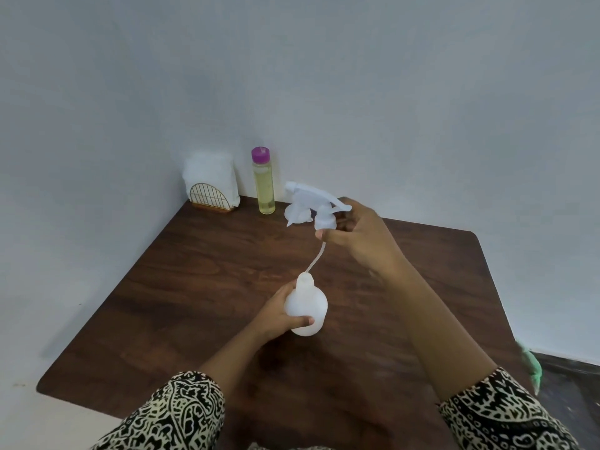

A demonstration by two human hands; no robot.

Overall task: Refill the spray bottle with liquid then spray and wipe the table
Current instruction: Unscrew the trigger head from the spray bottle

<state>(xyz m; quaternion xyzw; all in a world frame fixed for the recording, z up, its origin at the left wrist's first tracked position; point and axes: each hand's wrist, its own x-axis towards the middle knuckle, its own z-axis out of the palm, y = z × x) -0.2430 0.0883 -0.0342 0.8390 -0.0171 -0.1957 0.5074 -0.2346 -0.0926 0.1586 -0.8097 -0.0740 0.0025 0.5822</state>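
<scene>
My left hand [276,315] grips the round white spray bottle [306,306], which stands on the dark wooden table [194,287] near its middle. My right hand [360,238] holds the white trigger spray head [316,204] lifted above the bottle. Its thin dip tube [316,259] slants down, and its lower end is still in the bottle's open neck. A clear bottle of yellow liquid [263,183] with a purple cap stands at the table's back edge. A small white funnel [297,214] lies behind the spray head, partly hidden by it.
A gold wire holder with white napkins [211,183] stands in the back left corner by the wall. A green cloth [532,365] hangs off the table's right edge. Pale walls close in behind and to the left of the table.
</scene>
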